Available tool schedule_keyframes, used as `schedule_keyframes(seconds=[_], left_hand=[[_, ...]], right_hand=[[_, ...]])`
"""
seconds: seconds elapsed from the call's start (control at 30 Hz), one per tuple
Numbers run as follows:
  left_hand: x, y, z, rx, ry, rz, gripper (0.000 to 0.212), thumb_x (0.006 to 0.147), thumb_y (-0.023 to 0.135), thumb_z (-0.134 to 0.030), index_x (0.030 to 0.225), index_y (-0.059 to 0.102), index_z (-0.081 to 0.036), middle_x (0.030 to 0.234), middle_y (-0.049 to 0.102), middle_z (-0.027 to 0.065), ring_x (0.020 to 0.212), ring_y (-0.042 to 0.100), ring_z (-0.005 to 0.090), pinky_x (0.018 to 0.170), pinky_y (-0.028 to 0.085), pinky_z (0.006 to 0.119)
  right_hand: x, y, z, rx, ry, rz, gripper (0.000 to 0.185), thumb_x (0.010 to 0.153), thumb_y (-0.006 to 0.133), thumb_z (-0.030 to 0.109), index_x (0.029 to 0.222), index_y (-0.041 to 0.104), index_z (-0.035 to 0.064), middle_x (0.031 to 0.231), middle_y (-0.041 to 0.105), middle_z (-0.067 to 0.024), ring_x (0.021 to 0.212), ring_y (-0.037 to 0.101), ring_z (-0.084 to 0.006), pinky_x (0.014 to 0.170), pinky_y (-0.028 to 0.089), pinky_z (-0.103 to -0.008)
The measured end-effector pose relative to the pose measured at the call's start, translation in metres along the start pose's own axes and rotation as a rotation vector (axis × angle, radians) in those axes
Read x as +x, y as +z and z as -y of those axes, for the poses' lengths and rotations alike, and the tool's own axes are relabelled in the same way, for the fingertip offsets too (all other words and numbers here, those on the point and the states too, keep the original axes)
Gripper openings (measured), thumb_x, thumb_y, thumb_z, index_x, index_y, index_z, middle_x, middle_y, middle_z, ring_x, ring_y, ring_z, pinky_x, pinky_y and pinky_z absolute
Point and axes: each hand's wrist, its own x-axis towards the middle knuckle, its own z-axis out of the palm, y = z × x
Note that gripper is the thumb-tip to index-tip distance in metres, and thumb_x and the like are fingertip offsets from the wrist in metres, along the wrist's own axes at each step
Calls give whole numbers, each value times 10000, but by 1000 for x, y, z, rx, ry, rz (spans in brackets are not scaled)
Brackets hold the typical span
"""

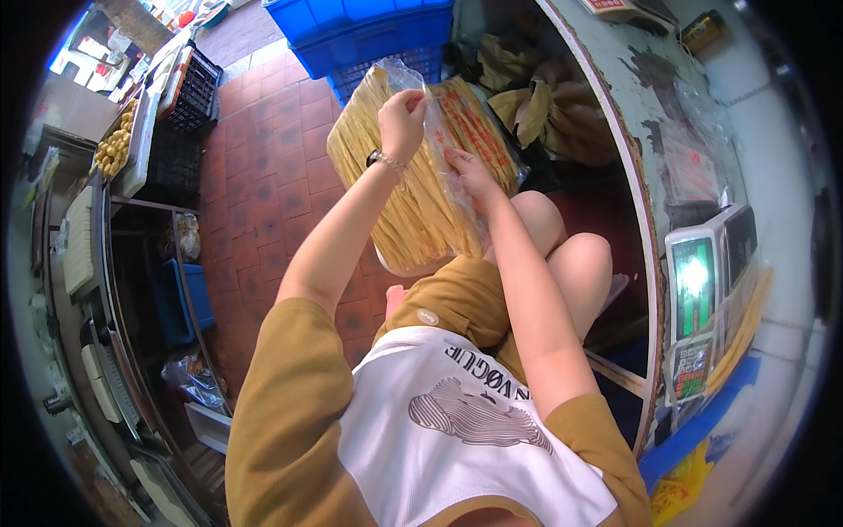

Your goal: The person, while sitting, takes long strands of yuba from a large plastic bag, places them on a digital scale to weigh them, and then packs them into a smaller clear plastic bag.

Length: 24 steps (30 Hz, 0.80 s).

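Long yellow dried sticks (402,217), which look like dried bean curd sticks, lie side by side in a pale tray (402,269) before my knees. Clear plastic film (438,148) runs along their right side and stands up at the far end. My left hand (403,122), with a dark watch at the wrist, pinches the film above the sticks. Closer to me, my right hand (471,172) grips the film's right edge; some of its fingers are hidden. Just beyond it lies a clear bag with red print (477,125), holding similar sticks.
Stacked blue plastic crates (369,29) stand beyond the sticks. Brown sacks (560,112) lie under the counter at right, whose edge (629,158) runs close to my knees. A digital scale (698,283) sits on it. At left, small yellow round items (115,148) stand near a black crate (191,85).
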Motion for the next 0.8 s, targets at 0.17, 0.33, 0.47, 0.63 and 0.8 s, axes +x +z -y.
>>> schedule_keyframes(seconds=[0.17,0.33,0.47,0.63,0.8], left_hand=[[-17,-9,5,-494,-270,53,309,904,638,-187,1121,637,33,1064,654,52,968,579,112,866,439,250],[-22,-15,14,-704,-223,55,289,951,547,-263,1026,624,6,889,622,25,810,569,104,769,459,246],[1,-28,17,-587,-291,124,439,957,503,-427,915,619,-6,743,570,27,695,546,92,621,450,262],[14,-27,-4,-137,-262,138,482,879,595,-447,815,637,29,663,604,75,629,592,131,603,482,283],[23,-16,23,-99,-291,154,354,859,655,-339,820,654,12,661,641,84,584,624,157,578,495,308]], right_hand=[[-11,17,2,-99,-43,-78,313,981,524,301,1085,635,27,954,668,-13,814,601,-72,730,470,-224],[-8,18,-7,-435,-181,-77,445,969,508,425,1048,664,15,844,649,-4,766,559,-83,716,460,-258],[-4,20,-5,-737,-223,-88,476,958,489,475,1014,655,32,764,637,-75,713,579,-148,696,466,-304],[-11,26,-3,-935,-235,-236,477,938,467,499,968,635,54,807,644,-181,767,618,-353,701,465,-432],[-34,51,10,-1123,-218,-333,469,899,521,489,955,627,36,841,648,-208,832,625,-367,731,473,-455]])
